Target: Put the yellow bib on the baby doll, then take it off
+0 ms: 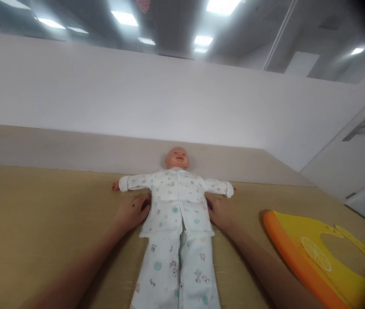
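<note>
Doll [179,214] lies face up along the middle of the tabletop [40,223], feet toward the near edge, head reaching past the far edge onto a pale grey strip [88,150] below the white wall [156,94]. Arms spread wide, roughly in line with that far edge. Wears a patterned shirt [179,199] and matching trousers [164,266]; shirt front parts in a small inverted V at the hem. Trouser legs run out of view at the bottom.

Left hand [134,210] at the shirt's left side, below the outstretched sleeve, fingers curled in against the cloth. Right hand [222,210] mirrors it on the other side. Fingertips tucked out of sight on both; cannot tell whether they pinch fabric or only rest against it.

Yellow-and-orange bib [317,255] lies toward the tabletop's near right corner, well apart from doll, close to the right forearm.

Risks, as judged: uneven pull from the two sides would twist the shirt or widen the hem gap. A lift by cloth alone could let the shirt ride up, the body slipping inside it. Head, unsupported by either hand, might loll or knock the surface. A wide swing of the right elbow could drag the bib.
</note>
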Motion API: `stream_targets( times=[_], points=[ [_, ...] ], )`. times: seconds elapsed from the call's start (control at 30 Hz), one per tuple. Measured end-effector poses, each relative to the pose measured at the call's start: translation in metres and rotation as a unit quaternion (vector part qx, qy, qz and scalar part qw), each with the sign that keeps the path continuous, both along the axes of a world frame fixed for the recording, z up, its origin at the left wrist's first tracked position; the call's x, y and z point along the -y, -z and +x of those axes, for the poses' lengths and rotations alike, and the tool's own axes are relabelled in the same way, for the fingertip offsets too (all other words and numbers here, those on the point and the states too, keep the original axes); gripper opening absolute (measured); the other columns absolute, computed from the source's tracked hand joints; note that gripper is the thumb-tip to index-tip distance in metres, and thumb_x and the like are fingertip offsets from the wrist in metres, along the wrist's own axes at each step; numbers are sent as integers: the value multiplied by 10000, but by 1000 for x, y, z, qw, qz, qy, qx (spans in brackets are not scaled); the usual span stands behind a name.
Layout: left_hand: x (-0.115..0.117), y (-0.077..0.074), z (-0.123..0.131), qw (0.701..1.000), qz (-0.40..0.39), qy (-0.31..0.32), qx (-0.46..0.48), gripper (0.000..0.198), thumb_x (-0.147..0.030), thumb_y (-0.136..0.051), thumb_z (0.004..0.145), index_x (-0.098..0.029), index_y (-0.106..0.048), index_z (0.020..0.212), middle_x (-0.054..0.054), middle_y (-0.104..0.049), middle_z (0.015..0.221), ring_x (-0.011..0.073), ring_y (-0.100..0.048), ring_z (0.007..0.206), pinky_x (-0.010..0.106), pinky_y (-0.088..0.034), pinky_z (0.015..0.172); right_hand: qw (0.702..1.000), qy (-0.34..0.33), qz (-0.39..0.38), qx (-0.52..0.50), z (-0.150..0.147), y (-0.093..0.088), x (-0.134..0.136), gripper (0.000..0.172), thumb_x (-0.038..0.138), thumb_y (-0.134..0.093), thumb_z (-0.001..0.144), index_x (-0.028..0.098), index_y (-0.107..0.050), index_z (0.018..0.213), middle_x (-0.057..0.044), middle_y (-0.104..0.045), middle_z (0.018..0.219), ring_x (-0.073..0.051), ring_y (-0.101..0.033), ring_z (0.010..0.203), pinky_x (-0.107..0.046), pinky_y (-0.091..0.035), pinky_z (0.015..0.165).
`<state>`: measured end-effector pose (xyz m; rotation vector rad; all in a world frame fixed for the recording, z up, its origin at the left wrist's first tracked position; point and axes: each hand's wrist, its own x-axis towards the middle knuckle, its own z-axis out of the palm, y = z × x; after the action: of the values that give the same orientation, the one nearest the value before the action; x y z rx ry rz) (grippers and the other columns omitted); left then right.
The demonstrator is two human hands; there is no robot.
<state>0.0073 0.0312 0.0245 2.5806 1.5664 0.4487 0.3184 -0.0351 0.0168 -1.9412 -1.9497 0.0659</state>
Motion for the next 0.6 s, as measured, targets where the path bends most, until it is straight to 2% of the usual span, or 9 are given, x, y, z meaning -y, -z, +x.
stream_targets(
  times=[0.2,0.37,0.6],
  points=[
    [0,-1,1,1000,-3,5,11,176,-291,-386,860,-213,-535,809,42,-679,841,223,-602,756,318,-352,636,1000,-3,1,-3,2,1,-2,170,210,-407,894,182,-570,853,-37,-657,760,-158,-556,679,-233,-237,591],
    [1,-3,0,1000,-7,0,17,162,-292,-400,846,-214,-533,800,38,-671,833,214,-591,745,313,-345,622,1000,5,-7,-10,2,3,-3,144,203,-427,876,184,-563,834,-27,-642,743,-147,-537,655,-226,-249,595],
    [1,-4,0,996,-7,85,30,157,-327,-444,822,-215,-555,823,3,-625,761,178,-557,688,293,-371,630,1000,11,-6,14,0,0,-3,120,229,-460,861,189,-569,829,-14,-621,682,-143,-500,601,-239,-207,562]
  ],
)
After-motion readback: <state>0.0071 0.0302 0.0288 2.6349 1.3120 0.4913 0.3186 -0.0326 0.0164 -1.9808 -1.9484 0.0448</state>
